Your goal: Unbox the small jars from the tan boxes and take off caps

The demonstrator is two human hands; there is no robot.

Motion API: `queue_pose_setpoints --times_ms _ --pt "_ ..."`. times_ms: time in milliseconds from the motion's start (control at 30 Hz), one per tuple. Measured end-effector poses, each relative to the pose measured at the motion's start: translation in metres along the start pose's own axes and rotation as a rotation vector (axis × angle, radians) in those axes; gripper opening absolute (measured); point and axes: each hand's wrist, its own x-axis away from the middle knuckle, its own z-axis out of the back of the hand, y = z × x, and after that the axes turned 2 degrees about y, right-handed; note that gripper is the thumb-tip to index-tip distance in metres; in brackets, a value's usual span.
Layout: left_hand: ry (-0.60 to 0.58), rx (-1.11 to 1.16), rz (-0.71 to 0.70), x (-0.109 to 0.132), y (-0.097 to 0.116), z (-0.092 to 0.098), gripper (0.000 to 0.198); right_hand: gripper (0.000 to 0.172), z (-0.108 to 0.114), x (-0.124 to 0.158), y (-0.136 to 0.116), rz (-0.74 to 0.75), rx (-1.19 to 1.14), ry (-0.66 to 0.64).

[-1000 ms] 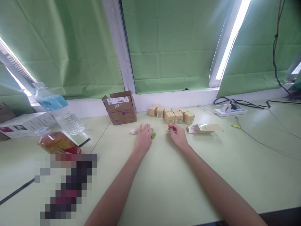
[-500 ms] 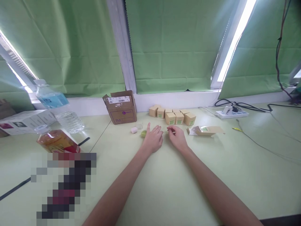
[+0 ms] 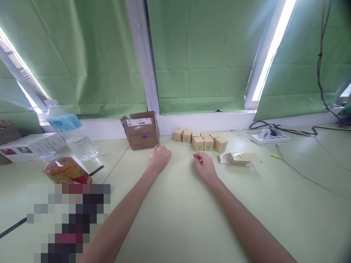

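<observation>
My left hand [image 3: 161,159] is at the table in front of the brown cardboard box [image 3: 143,137], palm down with its fingers curled. A bit of a small pale object [image 3: 151,156] shows at its left edge; the rest lies behind the hand. What the fingers hold, if anything, is hidden. My right hand [image 3: 204,165] is closed in a pinch low over the table, and I cannot make out anything between its fingertips. Beyond it stand several small kraft boxes [image 3: 198,144] with green labels. Close to its right lies an opened kraft carton [image 3: 241,158].
A water bottle [image 3: 70,128] and a bottle of amber drink [image 3: 65,170] are at the left, near a white box [image 3: 35,147]. A power strip [image 3: 270,138] with black cables sits back right, with a thin cable [image 3: 298,171] trailing forward. Green blinds [image 3: 200,58] hang behind.
My left hand has moved left, over the spot where a pink cylinder and a small clear cup stood. The green item beside it no longer shows. My right hand has stayed nearly in place, pinched.
</observation>
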Motion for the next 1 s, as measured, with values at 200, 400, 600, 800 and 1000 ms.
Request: queue_pose_setpoints --times_ms 200,400,600,800,1000 --pt "0.061 0.267 -0.107 0.021 0.070 0.006 0.028 0.031 -0.005 -0.020 -0.002 0.116 0.381 0.201" --pt "-0.042 0.544 -0.084 0.028 0.118 0.001 0.031 0.035 -0.023 -0.064 -0.003 -0.001 0.523 0.213" --pt "-0.047 0.609 0.060 0.025 0.111 -0.002 0.039 0.037 -0.026 -0.077 0.006 0.004 0.451 0.136" --pt "0.088 0.795 0.350 0.025 0.107 -0.002 0.052 0.064 0.000 -0.054 0.004 0.018 0.233 -0.091" --pt "0.034 1.049 0.282 0.030 0.107 0.007 0.090 0.076 0.053 -0.018 -0.012 -0.124 -0.258 -0.566"
